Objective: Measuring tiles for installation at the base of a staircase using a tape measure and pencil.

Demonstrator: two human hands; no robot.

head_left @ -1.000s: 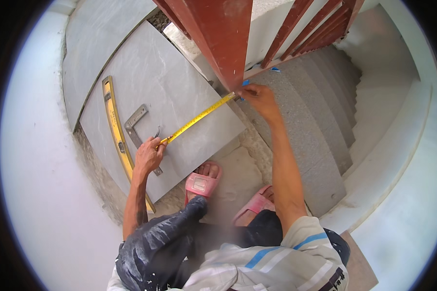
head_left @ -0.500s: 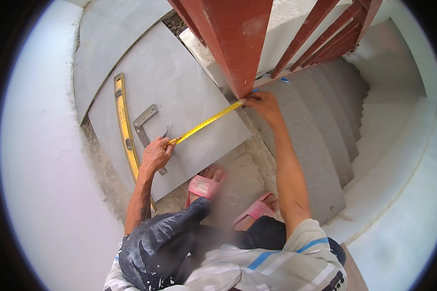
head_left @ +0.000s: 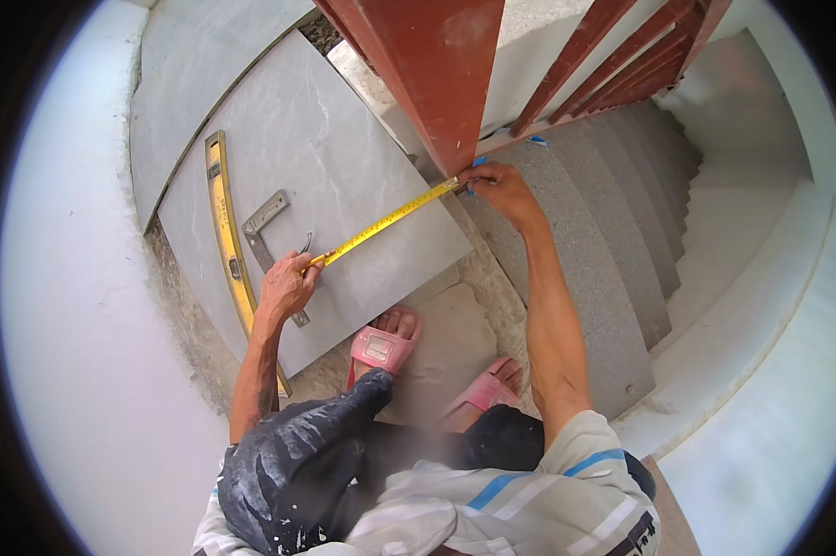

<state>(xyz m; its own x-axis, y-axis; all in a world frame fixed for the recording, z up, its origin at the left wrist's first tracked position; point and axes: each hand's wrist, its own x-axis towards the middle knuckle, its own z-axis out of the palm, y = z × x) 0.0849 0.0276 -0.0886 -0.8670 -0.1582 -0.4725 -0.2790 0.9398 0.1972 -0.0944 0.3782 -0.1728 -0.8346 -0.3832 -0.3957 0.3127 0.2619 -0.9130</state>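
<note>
A yellow measuring tape (head_left: 381, 224) stretches diagonally across a grey tile (head_left: 353, 157). My left hand (head_left: 286, 285) is closed on its near part; whatever else sits in those fingers is hard to make out. My right hand (head_left: 500, 193) pinches the far end at the foot of a red metal post (head_left: 441, 74), beside a small blue piece (head_left: 479, 161). Left of the tape, a long yellow spirit level (head_left: 223, 213) and a metal square (head_left: 268, 211) lie on that tile, the square partly under my left hand.
Grey curved steps (head_left: 603, 241) descend at the right alongside red balusters (head_left: 574, 63) and a curved white wall (head_left: 752, 278). Another white wall (head_left: 75, 241) bounds the left. My feet in pink slides (head_left: 381, 348) stand on rough concrete (head_left: 444, 315) just below the tile.
The view has shifted slightly between frames. Both hands keep their hold on the tape, with little visible movement against the tile and post.
</note>
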